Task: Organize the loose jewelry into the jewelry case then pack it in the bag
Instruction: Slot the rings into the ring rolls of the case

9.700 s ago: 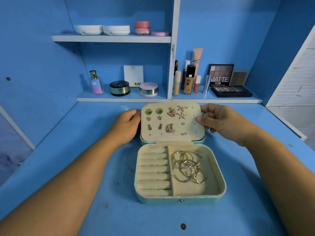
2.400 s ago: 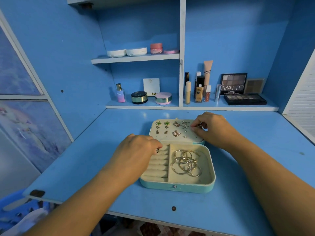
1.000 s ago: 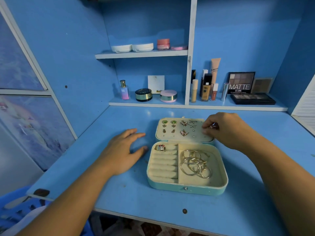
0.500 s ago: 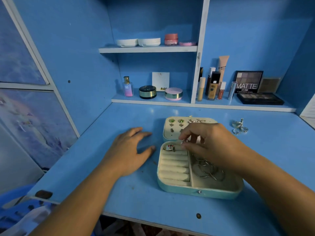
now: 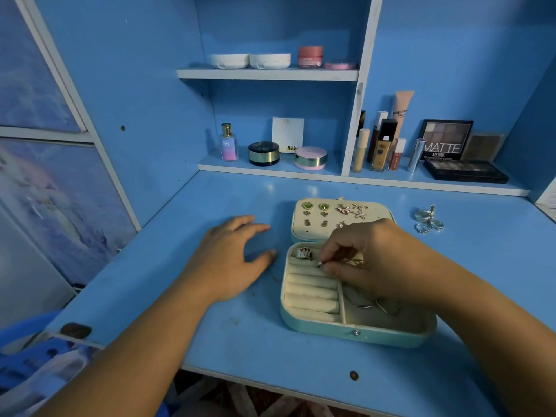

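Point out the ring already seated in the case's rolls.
The red-patterned ring, wedged in the rearmost roll slot; the silver rings lie loose on the desk.

One open jewelry case (image 5: 358, 337) sat on the bench (image 5: 255, 341), with two hands in view: the left hand (image 5: 231, 260) and the right hand (image 5: 370, 260), whose fingers (image 5: 332, 246) pinched one small ring (image 5: 320, 265). One card-patterned ring (image 5: 302, 253) stood among the rolls. The lid panel showed two green heart studs (image 5: 307, 205), four smaller studs (image 5: 306, 213), one butterfly earring (image 5: 343, 209) and two starfish earrings (image 5: 359, 210); others were hidden. Three or four loose silver rings (image 5: 428, 219) lay clustered. The top shelf (image 5: 267, 74) held two white compacts (image 5: 230, 61), one pink jar (image 5: 310, 56) and one pink disc (image 5: 340, 66); the lower shelf (image 5: 270, 171) held one perfume bottle (image 5: 228, 142), two round compacts (image 5: 264, 153), one white card (image 5: 288, 133), about seven tubes and bottles (image 5: 385, 145) and three palettes (image 5: 466, 171).
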Demonstrator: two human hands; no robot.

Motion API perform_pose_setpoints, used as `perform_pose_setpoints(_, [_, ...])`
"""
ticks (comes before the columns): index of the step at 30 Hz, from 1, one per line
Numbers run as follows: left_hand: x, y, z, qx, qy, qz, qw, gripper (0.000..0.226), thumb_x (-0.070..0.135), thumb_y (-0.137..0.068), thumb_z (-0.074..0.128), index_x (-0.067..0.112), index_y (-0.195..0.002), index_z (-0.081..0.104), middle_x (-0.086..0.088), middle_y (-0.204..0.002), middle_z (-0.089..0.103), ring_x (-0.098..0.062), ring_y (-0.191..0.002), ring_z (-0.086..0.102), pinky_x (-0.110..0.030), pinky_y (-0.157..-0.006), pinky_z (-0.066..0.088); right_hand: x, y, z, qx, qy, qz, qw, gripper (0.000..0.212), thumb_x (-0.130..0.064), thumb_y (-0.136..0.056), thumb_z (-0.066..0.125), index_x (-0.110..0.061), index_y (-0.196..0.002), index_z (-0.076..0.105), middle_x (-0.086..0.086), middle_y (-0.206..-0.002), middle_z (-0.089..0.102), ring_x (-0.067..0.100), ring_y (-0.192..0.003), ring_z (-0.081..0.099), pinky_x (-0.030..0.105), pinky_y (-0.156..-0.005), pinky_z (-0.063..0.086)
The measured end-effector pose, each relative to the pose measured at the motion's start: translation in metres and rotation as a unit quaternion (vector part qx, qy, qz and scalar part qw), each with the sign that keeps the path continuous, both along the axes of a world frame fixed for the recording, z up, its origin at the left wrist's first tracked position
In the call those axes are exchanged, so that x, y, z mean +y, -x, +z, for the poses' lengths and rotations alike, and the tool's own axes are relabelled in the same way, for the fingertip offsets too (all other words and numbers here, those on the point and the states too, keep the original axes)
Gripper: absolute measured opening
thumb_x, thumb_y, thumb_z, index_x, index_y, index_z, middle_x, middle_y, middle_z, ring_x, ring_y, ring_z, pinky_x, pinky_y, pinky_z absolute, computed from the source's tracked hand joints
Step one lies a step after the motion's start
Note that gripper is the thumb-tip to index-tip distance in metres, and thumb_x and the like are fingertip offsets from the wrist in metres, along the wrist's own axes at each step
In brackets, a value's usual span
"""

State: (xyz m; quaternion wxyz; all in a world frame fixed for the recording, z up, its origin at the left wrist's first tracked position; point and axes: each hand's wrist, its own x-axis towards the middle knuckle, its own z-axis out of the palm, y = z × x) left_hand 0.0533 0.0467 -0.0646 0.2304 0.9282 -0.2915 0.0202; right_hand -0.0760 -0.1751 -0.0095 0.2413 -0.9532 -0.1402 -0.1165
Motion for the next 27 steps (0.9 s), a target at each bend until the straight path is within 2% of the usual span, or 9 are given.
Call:
perform_pose_setpoints(8, [0.000,-0.001,0.000,0.001,-0.001,0.001,1.000,0.058,0.067,-0.083,0.050,0.045,-0.136,0.046,0.017,-0.151,0.034,-0.014,-0.139,0.032,-0.035,-0.117,0.026,0.003,-0.003,-0.004,-0.019,0.010,-0.019,1.000,0.008,-0.022,-0.080,0.075,-0.023,-0.088,0.075,-0.014,-0.081,0.071,0.002,-0.075,0.063,0.016,-0.072,0.050])
perform_pose_setpoints(14, [-0.001,0.000,0.000,-0.005,-0.002,0.001,1.000,0.057,0.066,-0.084,0.051,0.045,-0.137,0.046,0.017,-0.151,0.033,-0.013,-0.139,0.031,-0.031,-0.116,0.024,0.002,-0.005,-0.007,-0.032,0.007,0.032,0.999,0.008,-0.022,-0.079,0.077,-0.021,-0.086,0.077,-0.014,-0.082,0.071,0.000,-0.078,0.062,0.015,-0.072,0.051])
perform_pose_setpoints(17, [0.000,-0.001,-0.001,-0.003,-0.001,0.002,1.000,0.058,0.067,-0.083,0.050,0.046,-0.136,0.046,0.018,-0.151,0.033,-0.013,-0.139,0.031,-0.033,-0.116,0.025,0.005,-0.006,-0.009,-0.039,-0.011,0.000,0.999,0.008,-0.025,-0.081,0.075,-0.024,-0.088,0.076,-0.013,-0.084,0.070,0.002,-0.078,0.063,0.019,-0.072,0.051])
perform_pose_setpoints(25, [0.001,-0.002,-0.002,0.002,0.001,0.001,1.000,0.059,0.068,-0.082,0.049,0.046,-0.136,0.045,0.019,-0.150,0.033,-0.012,-0.139,0.030,-0.033,-0.117,0.024,0.001,-0.008,-0.006,0.003,-0.002,0.017,1.000,0.012,-0.032,-0.080,0.073,-0.028,-0.091,0.077,-0.018,-0.089,0.070,-0.001,-0.087,0.061,0.018,-0.079,0.050])
perform_pose_setpoints(27, [0.000,-0.001,-0.002,-0.003,0.000,0.000,1.000,0.060,0.070,-0.081,0.047,0.046,-0.136,0.046,0.019,-0.150,0.034,-0.011,-0.139,0.031,-0.032,-0.117,0.024,-0.006,-0.007,-0.005,0.006,-0.050,0.013,0.999,0.012,-0.031,-0.082,0.070,-0.026,-0.092,0.076,-0.016,-0.091,0.071,0.000,-0.088,0.063,0.016,-0.078,0.050])
